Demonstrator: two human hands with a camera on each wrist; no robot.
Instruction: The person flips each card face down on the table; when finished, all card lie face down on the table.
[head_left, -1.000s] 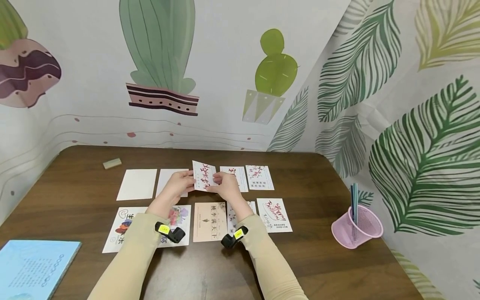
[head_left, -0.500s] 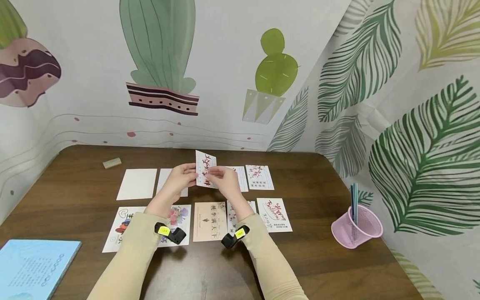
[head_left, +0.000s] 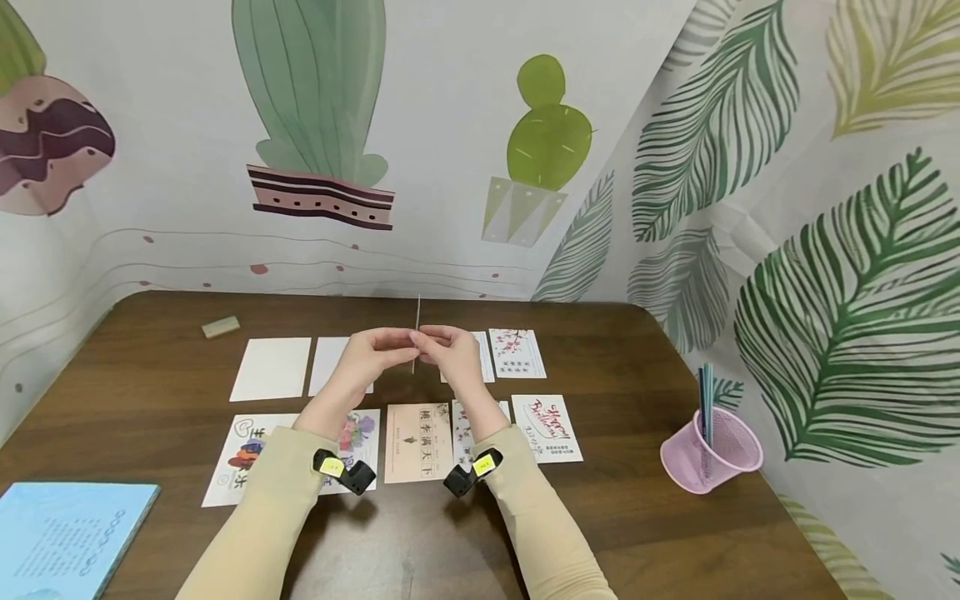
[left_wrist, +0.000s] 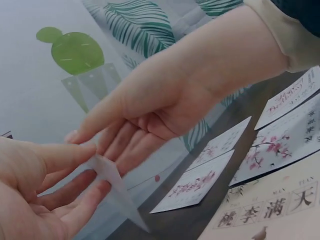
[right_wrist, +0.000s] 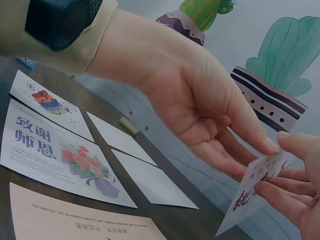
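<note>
A printed white card [head_left: 417,310] stands upright above the table, turned edge-on in the head view. My left hand [head_left: 363,362] pinches it from one side and my right hand [head_left: 456,357] from the other, thumbs close together at the card. Red lettering on the card's [right_wrist: 250,192] left-hand face shows in the right wrist view; the other face looks pale in the left wrist view. Below the hands lie a peach card [head_left: 418,446], a flower card [head_left: 365,437] partly covered by my left sleeve, and a plum-blossom card [head_left: 461,437] partly covered by my right wrist.
Blank white cards [head_left: 270,368] and a blossom card [head_left: 517,354] lie in the back row. A Happy Birthday card [head_left: 547,429] ends the front row. Around them are a pink mesh pen cup [head_left: 708,458], a blue book [head_left: 67,533] and a small pale block [head_left: 221,327].
The card has risen and turned from showing its red-lettered face to standing edge-on. Both hands have drawn closer together around it. The cards on the table have stayed put.
</note>
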